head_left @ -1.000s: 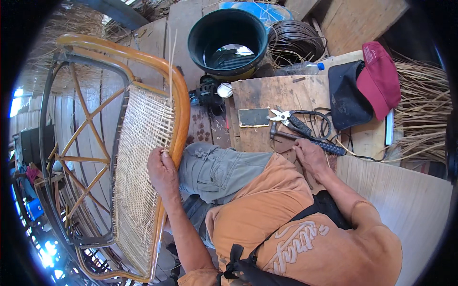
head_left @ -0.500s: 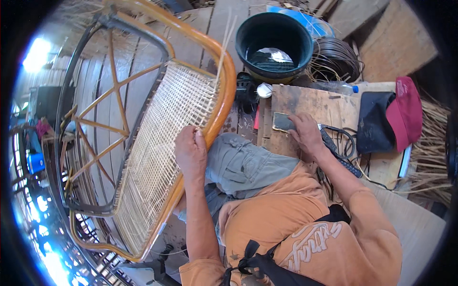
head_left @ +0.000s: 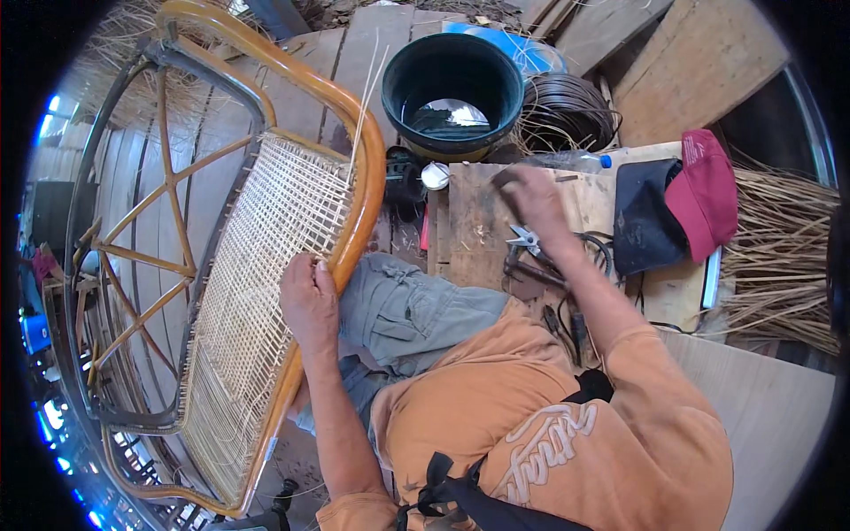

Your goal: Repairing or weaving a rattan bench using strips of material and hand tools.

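Note:
A rattan chair frame [head_left: 376,190] with a pale woven cane panel [head_left: 266,230] stands to my left. My left hand [head_left: 310,296] is closed at the panel's right edge, thumb and fingers pinching a cane strand beside the orange-brown rim. Over a worn wooden board [head_left: 474,208], my right hand [head_left: 538,205] is bent round a dark flat piece [head_left: 506,183], blurred and partly hidden by the fingers. Just below this hand lie pliers [head_left: 524,239] with bright metal jaws. Two loose cane ends [head_left: 365,106] stick up past the panel's far corner.
Beyond the board stand a dark bucket [head_left: 452,88] holding water and a coil of dark cord [head_left: 567,111]. A clear bottle [head_left: 571,161] lies at the board's far edge. On the right are a maroon cap [head_left: 704,195], a black pouch [head_left: 645,217] and a bundle of cane [head_left: 779,248].
The view has swung, shifting the scene left. My right hand has moved farther out over the board with the dark flat piece, and the pliers' jaws now show. My left hand keeps to the panel's edge.

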Tool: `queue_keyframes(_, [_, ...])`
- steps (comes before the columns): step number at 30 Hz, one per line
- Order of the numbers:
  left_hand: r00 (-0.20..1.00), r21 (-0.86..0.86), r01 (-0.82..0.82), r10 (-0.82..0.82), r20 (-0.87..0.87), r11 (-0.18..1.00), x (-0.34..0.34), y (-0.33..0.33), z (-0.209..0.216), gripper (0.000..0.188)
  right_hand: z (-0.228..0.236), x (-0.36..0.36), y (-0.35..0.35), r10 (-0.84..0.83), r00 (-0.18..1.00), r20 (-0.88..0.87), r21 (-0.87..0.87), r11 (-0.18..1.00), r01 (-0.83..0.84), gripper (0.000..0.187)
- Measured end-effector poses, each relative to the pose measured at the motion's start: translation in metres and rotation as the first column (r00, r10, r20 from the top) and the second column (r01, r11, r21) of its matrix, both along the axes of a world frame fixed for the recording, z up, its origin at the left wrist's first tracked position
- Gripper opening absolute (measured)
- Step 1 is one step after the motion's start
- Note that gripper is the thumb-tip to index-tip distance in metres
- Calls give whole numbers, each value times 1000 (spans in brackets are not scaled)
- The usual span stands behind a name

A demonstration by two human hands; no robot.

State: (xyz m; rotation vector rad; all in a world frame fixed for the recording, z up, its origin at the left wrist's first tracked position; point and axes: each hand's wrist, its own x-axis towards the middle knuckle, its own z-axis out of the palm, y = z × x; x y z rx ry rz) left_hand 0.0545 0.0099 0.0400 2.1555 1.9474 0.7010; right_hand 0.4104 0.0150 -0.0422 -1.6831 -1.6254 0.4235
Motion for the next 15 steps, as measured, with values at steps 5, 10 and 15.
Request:
queue_keyframes(5, [1000,8,5,-5,-14,1000,-1,-2,1,14,15,121,-11,-68,944,324,-272,949,162,26])
queue_keyframes(10, [996,237,18,3,-89,971,-7,-23,1,15,-5,140,-35,-47,890,453,-376,896,238,50])
queue_keyframes(15, [993,175,37,-55,101,984,-2,-113,-8,21,-7,109,-53,-174,837,518,-66,968,243,33])
